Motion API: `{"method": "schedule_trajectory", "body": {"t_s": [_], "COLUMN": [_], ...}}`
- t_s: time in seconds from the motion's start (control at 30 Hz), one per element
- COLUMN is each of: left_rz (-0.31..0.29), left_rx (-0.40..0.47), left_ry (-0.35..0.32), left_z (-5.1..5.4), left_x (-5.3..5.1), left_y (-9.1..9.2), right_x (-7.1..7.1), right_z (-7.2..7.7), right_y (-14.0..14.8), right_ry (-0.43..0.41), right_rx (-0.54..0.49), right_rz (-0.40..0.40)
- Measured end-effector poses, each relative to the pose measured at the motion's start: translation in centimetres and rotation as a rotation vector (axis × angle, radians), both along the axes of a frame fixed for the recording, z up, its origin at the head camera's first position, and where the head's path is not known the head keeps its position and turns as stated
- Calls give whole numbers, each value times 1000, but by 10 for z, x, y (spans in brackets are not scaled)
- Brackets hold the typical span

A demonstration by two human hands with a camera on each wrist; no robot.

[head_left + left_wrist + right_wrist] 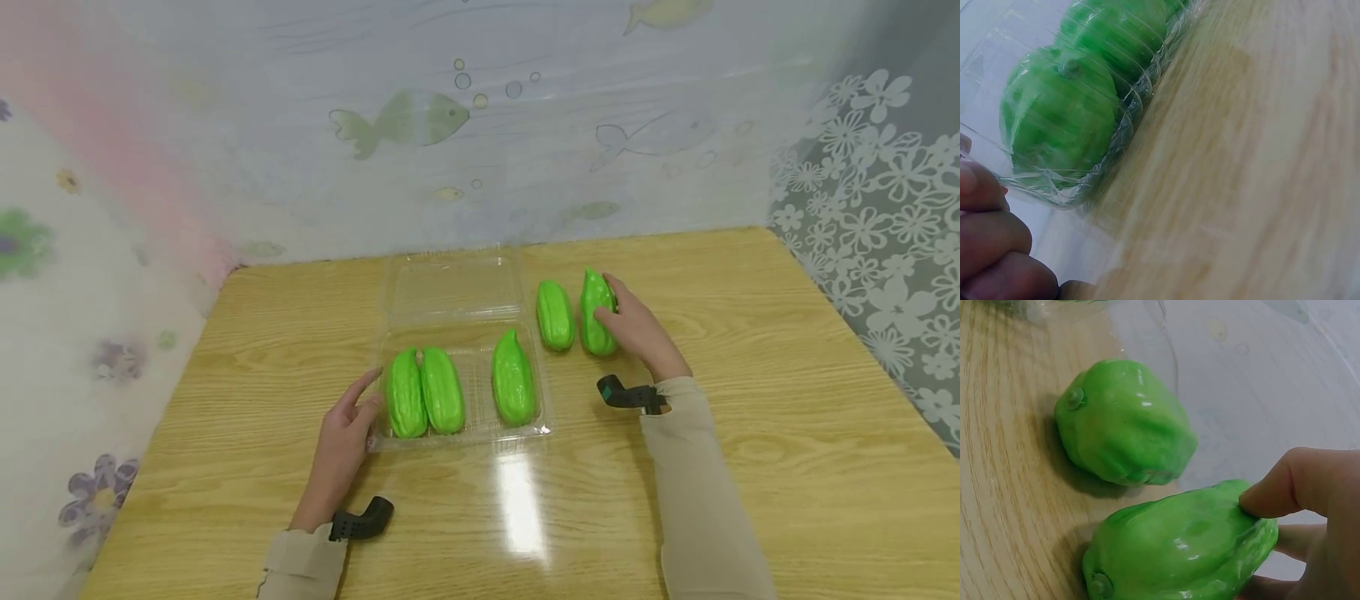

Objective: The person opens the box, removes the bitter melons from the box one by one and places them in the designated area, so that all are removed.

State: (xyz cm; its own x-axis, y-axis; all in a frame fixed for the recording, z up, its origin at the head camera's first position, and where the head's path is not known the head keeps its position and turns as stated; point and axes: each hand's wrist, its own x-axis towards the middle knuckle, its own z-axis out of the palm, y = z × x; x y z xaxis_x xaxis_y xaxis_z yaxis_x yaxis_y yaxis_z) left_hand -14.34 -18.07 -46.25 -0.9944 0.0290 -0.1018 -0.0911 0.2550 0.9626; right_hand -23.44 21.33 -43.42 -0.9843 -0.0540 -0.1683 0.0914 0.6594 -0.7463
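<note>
A clear plastic clamshell box (477, 367) lies with its lid (456, 287) folded back. Inside it are three glossy green ribbed gourds: two side by side, a left one (407, 393) and its neighbour (443, 390), and one (513, 379) at the right end. My left hand (347, 433) holds the box by its left side; in the left wrist view its fingers (991, 244) are curled at the box's corner. To the right of the box, my right hand (636, 325) grips another green gourd (1172, 544) between thumb and fingers. Part of that gourd is hidden by the hand.
One more green gourd (555, 315) lies on the wooden table (712, 492), between the box and the right hand. A wall covering with fish (408, 118) rises behind the table. Black wrist mounts (626, 393) stick out from both sleeves.
</note>
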Motion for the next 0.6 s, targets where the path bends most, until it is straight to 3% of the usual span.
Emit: {"method": "schedule_trajectory", "body": {"t_s": [0.27,0.37,0.6], "left_rz": [-1,-9,2], "left_rx": [-18,-25,-2], "left_ry": [16,26,-2], "left_z": [-18,-20,0], "left_x": [-7,-8,0], "left_y": [-6,-7,0], "right_x": [-3,-4,-5], "right_z": [-5,-9,-15], "right_y": [0,0,-1], "right_ry": [-10,-12,-20], "right_rx": [-6,1,13], "right_rz": [-30,-51,-65]}}
